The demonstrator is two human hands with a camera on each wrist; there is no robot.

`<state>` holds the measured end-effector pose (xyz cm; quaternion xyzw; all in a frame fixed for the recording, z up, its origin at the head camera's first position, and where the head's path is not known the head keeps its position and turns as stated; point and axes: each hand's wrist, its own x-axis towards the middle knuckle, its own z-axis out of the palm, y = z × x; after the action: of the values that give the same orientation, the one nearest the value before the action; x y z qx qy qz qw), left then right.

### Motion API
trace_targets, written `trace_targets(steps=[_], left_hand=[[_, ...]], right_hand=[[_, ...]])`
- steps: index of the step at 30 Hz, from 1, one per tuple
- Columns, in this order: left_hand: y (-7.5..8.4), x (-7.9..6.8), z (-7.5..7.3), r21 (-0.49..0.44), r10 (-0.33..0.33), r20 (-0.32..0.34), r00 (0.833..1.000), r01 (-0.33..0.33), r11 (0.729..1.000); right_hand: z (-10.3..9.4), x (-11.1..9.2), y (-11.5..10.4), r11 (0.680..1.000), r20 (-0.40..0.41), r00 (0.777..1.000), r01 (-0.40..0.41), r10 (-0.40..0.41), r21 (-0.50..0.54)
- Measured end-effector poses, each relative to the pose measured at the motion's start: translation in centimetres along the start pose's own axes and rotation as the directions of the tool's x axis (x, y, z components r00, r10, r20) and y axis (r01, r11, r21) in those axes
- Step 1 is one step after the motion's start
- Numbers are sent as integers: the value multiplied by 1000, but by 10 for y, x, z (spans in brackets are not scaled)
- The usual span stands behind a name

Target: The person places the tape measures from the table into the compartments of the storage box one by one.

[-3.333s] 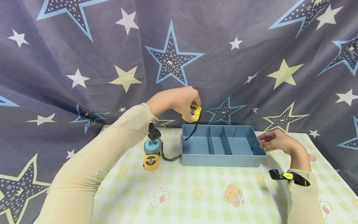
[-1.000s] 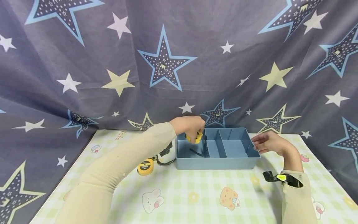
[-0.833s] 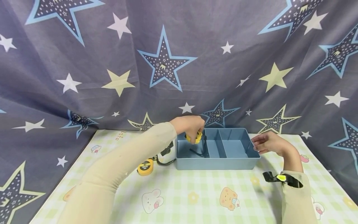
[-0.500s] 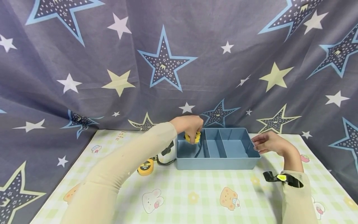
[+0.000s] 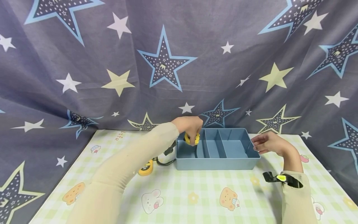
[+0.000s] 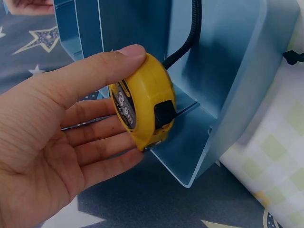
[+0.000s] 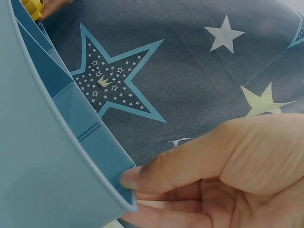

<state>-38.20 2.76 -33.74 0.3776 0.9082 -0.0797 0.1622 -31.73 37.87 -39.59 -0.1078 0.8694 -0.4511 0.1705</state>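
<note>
Left hand [image 5: 189, 125] holds a yellow tape measure [image 6: 148, 95] at the box [image 5: 218, 164]

The left hand grips the tape measure between thumb and fingers, the thumb pressed along its rounded edge. It is within the outline of the left compartment [image 5: 185, 152] — whether it touches the floor there, I cannot tell. Its black cord [image 6: 194, 33] hangs down into that compartment. The right hand [image 5: 272, 142] pinches the far right end wall, thumb over the rim and fingers outside. Two dividers split the blue box into three parts. Left of it, a second tape measure [image 5: 146, 169] lies on the checked tablecloth [image 5: 195, 199], partly behind the left sleeve [image 5: 131, 155] — a loose strap [image 5: 165, 164] curves near the box's front corner. A starry curtain [image 5: 195, 93] hangs behind.
</note>
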Motion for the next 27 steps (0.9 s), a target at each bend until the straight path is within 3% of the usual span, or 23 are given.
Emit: trace_targets(steps=[10, 20, 27], left_hand=[[5, 8, -4, 35, -63, 95, 993, 60, 998], [9, 11, 1, -48, -57, 107, 993, 63, 997], [10, 13, 6, -27, -59, 92, 994, 62, 998]], right_hand=[[0, -2, 1, 1000, -4, 1000, -1, 1, -4], [1, 0, 1, 1000, -7, 1000, -3, 3, 3], [0, 0, 0, 1000, -5, 1000, -2, 2, 2]])
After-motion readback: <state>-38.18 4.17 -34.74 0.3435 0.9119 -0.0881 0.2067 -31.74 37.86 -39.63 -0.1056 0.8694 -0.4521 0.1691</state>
